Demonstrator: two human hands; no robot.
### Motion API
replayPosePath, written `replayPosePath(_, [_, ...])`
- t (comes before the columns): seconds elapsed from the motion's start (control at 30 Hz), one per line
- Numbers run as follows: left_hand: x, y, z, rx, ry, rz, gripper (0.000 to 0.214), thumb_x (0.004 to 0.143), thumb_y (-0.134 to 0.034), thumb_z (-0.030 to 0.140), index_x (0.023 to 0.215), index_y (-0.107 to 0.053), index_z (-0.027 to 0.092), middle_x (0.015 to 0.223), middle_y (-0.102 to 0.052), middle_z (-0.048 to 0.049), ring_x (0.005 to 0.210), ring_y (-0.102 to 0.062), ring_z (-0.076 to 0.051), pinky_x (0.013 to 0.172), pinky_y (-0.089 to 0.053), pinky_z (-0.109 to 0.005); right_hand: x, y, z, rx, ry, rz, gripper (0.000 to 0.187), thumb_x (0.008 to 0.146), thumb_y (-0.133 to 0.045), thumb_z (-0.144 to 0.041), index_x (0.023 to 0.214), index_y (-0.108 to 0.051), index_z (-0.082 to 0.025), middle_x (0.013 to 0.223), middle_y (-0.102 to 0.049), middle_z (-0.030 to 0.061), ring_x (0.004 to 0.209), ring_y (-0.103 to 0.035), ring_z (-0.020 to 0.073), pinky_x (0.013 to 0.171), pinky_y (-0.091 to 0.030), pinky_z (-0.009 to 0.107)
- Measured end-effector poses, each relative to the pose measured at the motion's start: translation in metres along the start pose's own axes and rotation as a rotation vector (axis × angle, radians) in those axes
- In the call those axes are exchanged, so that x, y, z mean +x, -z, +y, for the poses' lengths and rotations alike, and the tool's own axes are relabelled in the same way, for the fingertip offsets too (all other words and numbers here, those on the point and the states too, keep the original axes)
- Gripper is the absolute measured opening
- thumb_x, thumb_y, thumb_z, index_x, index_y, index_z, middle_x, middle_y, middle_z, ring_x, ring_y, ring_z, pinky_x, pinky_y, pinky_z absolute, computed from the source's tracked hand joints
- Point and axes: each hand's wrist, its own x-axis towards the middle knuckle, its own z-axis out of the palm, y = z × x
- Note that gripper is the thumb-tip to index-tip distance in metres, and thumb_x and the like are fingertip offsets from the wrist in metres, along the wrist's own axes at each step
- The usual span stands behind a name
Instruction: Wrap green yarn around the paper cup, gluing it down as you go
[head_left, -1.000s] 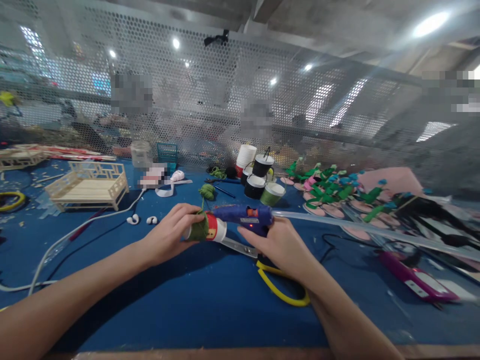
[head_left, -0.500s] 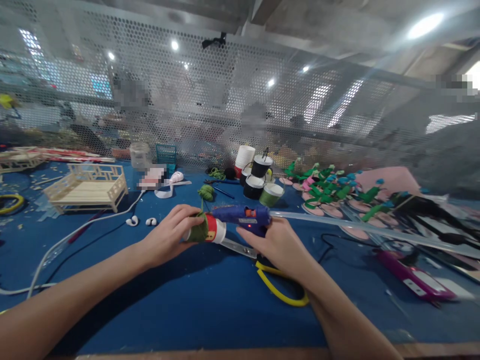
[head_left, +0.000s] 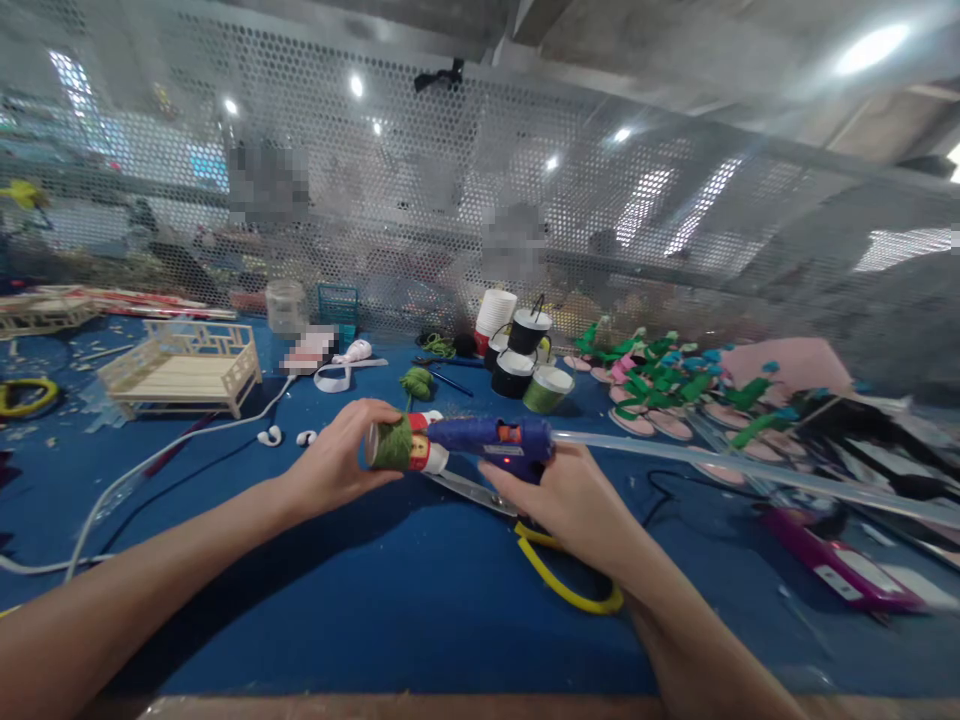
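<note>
My left hand (head_left: 337,462) is wrapped round a small paper cup (head_left: 401,445) lying sideways, partly wound with green yarn, its red and white end showing. My right hand (head_left: 559,495) grips a blue hot glue gun (head_left: 495,438) whose nozzle touches the cup. A long clear glue stick (head_left: 675,452) sticks out of the gun's back toward the right. A strand of green yarn runs from the cup up to a small yarn ball (head_left: 416,380) on the blue table (head_left: 390,610).
Yellow-handled scissors (head_left: 559,580) lie under my right wrist. Black and green cups (head_left: 525,365) stand behind, beside green and pink paper flowers (head_left: 660,375). A wooden model bed (head_left: 184,368) and white cable (head_left: 157,450) lie left. A perforated metal screen (head_left: 450,200) backs the table.
Both hands have lifted slightly. The cup has been turned so its open end faces more toward me, and the glue gun has shifted a little right with its nozzle on the cup.
</note>
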Motion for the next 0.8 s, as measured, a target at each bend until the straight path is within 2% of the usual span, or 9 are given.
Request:
replayPosePath(0.13, [-0.0001,0.0013,0.0014,-0.039,0.089,-0.024,0.045,0.070,-0.068,0.023,0.106,-0.041,0.018,0.104,-0.053,-0.0091,0.098,-0.054,-0.023,0.083,-0.047,-0.039,-0.0011,-0.0003,0.0022,-0.007,0.005,-0.018,0.023,0.075,-0.052,-0.032,0.059,-0.055,-0.016,0.050,-0.056,0.0024,0.046,-0.051,0.0158,0.045,-0.041,0.027])
replayPosePath(0.33, [0.0002,-0.0005,0.0008,-0.164,0.289,-0.023,0.048,0.067,-0.070,0.029,0.105,-0.043,0.018,0.100,-0.055,-0.0069,0.089,-0.057,-0.022,0.078,-0.048,-0.039,-0.0022,-0.0021,0.0009,0.039,-0.002,-0.053,0.019,0.076,-0.052,-0.031,0.068,-0.058,-0.015,0.058,-0.061,0.0034,0.050,-0.054,0.0162,0.051,-0.044,0.028])
replayPosePath(0.47, [0.0005,-0.0005,0.0013,-0.172,0.330,-0.027,0.049,0.065,-0.071,0.030,0.104,-0.043,0.018,0.099,-0.056,-0.0063,0.087,-0.058,-0.022,0.077,-0.048,-0.039,-0.0021,-0.0021,-0.0009,0.037,-0.026,-0.056,0.021,0.075,-0.051,-0.033,0.065,-0.057,-0.016,0.056,-0.059,0.0038,0.050,-0.054,0.0175,0.053,-0.044,0.030])
replayPosePath(0.6, [0.0004,0.0005,0.0013,-0.096,0.208,-0.007,0.047,0.067,-0.070,0.026,0.105,-0.042,0.018,0.102,-0.054,-0.0080,0.094,-0.056,-0.023,0.080,-0.048,-0.039,-0.0001,-0.0001,-0.0014,0.099,-0.072,-0.054,0.019,0.073,-0.054,-0.033,0.061,-0.054,-0.018,0.048,-0.055,0.0008,0.047,-0.053,0.0169,0.050,-0.043,0.029])
replayPosePath(0.8, [0.0003,-0.0011,0.0019,-0.007,-0.036,0.028,0.046,0.070,-0.068,0.019,0.107,-0.041,0.018,0.105,-0.053,-0.0098,0.100,-0.053,-0.023,0.083,-0.047,-0.040,0.0035,-0.0001,0.0028,0.248,-0.284,-0.098,0.025,0.071,-0.057,-0.036,0.055,-0.048,-0.020,0.037,-0.048,-0.0034,0.034,-0.046,0.0123,0.040,-0.038,0.025])
